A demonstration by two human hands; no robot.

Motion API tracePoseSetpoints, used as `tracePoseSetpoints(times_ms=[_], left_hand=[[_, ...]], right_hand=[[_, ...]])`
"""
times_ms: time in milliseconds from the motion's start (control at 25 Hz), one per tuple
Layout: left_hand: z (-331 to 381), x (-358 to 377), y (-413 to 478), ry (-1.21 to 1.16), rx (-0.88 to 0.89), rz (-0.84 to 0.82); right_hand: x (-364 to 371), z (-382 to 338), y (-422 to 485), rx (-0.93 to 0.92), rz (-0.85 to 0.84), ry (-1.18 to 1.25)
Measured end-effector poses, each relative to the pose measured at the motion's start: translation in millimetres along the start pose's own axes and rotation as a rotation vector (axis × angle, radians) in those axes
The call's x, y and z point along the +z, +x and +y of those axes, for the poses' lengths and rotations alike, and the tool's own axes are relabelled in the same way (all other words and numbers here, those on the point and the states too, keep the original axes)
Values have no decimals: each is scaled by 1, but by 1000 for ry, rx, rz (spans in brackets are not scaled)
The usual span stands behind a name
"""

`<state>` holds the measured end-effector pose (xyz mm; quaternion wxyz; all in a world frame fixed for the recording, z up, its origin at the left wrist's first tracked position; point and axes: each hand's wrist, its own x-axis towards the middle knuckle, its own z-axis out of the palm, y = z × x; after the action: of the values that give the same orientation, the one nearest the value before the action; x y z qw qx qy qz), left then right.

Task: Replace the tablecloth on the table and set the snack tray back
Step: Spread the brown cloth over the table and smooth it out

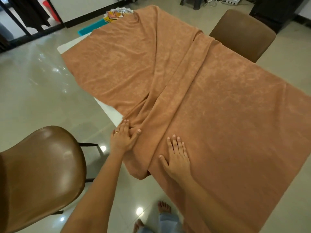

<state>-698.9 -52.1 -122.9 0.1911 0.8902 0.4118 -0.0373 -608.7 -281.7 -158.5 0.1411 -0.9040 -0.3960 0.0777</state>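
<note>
My left hand (123,137) pinches a fold of the cloth (193,91) at the bench's (109,108) near edge — my right hand (177,157) lies flat on it, fingers straight. The snack tray (117,13) sits at 11 o'clock, far end.

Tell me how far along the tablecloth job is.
Done: the brown tablecloth is laid over most of the table.

In hand: the left hand grips a bunched fold near the table's edge while the right hand lies flat on the cloth. A long ridge of folds runs down the middle.

Left: a strip of white table is uncovered, and the snack tray sits at the far end, partly under the cloth's edge.
</note>
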Motion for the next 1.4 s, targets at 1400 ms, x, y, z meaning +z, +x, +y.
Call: tracePoseSetpoints(times_ms=[1400], left_hand=[[-171,-116,196,139,62,42]], right_hand=[[56,-205,221,120,-44,13]])
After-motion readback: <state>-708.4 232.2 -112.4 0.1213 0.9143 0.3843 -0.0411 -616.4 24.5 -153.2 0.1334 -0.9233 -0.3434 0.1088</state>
